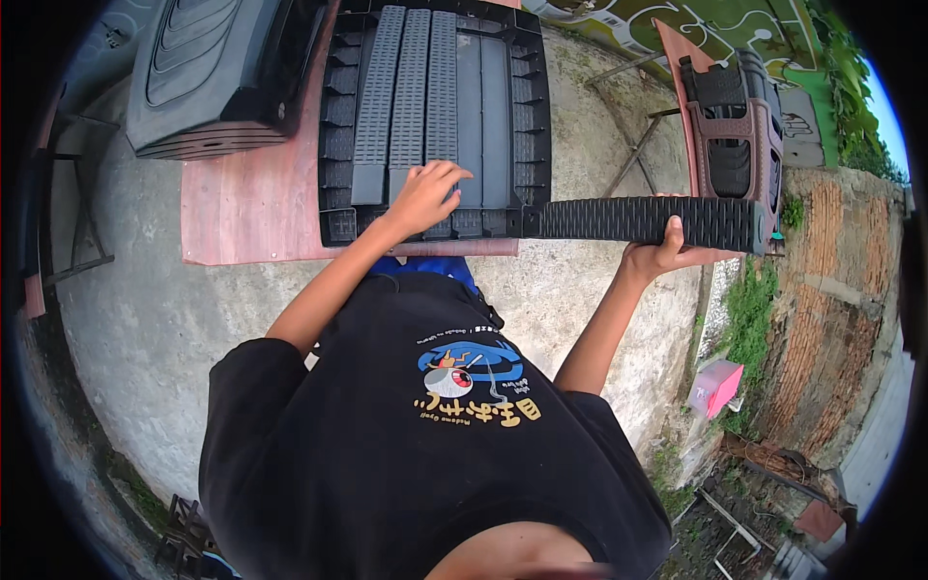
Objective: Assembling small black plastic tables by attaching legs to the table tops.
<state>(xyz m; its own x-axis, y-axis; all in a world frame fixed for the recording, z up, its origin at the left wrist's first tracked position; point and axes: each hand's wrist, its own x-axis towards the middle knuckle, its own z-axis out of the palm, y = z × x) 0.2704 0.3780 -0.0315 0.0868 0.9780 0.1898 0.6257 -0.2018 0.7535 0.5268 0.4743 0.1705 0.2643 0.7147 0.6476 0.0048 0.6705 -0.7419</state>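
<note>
A black plastic frame point(336, 135) with ribbed edges lies on the reddish table in front of me. Textured dark-grey slats point(409, 87) run lengthwise inside it, beside smoother grey strips point(481, 116). My left hand point(425, 200) rests at the near end of the slats, fingers apart and partly bent, holding nothing that I can see. Out to the right, my right hand point(661, 251) grips a long black slat point(619, 218) with a woven-like texture, thumb on top and fingers hidden below. The slat's left end meets the frame's near right corner; whether they are joined I cannot tell.
A large dark-grey plastic shell point(208, 77) stands at the table's left point(237, 208). On the right, another reddish board on metal legs carries a brown plastic frame point(720, 126) and black parts. A pink-and-clear box point(715, 389) sits near a brick wall point(812, 319).
</note>
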